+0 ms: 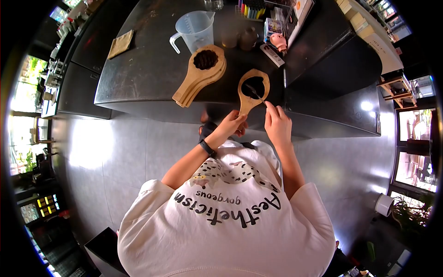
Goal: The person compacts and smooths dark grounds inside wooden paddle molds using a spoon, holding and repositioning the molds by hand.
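Note:
My left hand (232,125) is closed on the handle end of a wooden paddle-shaped holder (245,105) at the counter's front edge. Dark material fills the round opening of this holder. My right hand (278,121) pinches a thin dark tool (259,97), whose tip lies over that opening. To the left, a stack of similar wooden holders (188,87) rests on the counter, the top one with dark contents in its opening. Just behind the stack stands a clear measuring jug (195,30) with a white handle.
On the dark counter (138,78) lies a folded tan cloth (121,44) at the left. Two dark round containers (248,38) stand behind the holders. A pink figurine (278,41), a small white box (272,55) and a rack of markers (252,9) are at the back right.

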A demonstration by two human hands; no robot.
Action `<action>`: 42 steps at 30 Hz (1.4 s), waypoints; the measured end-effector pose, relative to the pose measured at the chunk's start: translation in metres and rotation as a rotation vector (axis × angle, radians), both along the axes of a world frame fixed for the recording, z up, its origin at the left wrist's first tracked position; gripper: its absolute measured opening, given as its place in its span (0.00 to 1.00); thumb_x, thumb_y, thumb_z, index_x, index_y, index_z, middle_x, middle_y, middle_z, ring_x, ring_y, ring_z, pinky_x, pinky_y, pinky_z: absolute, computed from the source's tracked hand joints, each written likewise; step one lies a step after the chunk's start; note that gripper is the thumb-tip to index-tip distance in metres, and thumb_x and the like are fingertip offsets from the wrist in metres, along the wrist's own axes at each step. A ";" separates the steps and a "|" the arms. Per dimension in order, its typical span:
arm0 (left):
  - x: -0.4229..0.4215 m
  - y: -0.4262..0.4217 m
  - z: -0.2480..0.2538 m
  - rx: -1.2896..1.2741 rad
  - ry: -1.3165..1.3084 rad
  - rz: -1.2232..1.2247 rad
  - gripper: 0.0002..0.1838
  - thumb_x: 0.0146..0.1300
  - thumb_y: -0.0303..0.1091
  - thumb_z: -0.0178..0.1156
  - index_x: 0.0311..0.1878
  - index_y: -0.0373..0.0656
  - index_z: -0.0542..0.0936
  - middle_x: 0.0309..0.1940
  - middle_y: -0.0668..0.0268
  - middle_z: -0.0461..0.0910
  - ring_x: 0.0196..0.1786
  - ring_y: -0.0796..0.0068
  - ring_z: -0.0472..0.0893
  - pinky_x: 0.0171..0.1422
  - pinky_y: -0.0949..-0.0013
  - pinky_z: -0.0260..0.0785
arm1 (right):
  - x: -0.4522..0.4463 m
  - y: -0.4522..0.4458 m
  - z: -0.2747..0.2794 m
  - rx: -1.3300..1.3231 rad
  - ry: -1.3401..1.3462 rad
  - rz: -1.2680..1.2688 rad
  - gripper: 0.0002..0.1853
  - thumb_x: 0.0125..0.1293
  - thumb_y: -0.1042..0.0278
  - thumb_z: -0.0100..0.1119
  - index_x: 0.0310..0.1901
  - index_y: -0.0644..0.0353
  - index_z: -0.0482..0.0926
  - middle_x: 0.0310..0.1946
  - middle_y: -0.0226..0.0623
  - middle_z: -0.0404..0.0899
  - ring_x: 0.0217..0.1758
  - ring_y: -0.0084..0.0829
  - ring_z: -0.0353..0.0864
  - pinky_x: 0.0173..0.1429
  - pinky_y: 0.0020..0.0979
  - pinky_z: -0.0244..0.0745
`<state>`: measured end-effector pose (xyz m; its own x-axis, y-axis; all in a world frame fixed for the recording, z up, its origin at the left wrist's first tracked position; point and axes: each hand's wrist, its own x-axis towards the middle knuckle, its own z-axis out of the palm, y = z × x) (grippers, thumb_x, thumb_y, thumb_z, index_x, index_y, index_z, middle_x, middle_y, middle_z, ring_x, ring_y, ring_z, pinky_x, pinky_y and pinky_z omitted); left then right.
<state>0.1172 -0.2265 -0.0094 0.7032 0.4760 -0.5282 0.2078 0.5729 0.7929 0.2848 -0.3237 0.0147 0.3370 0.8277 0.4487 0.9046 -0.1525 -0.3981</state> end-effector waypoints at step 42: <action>0.000 0.001 0.000 -0.005 -0.005 -0.005 0.15 0.76 0.45 0.52 0.50 0.42 0.69 0.33 0.65 0.77 0.29 0.77 0.77 0.31 0.76 0.70 | 0.025 0.014 -0.011 0.049 -0.027 -0.074 0.11 0.64 0.73 0.60 0.47 0.56 0.83 0.27 0.39 0.78 0.25 0.44 0.81 0.27 0.39 0.78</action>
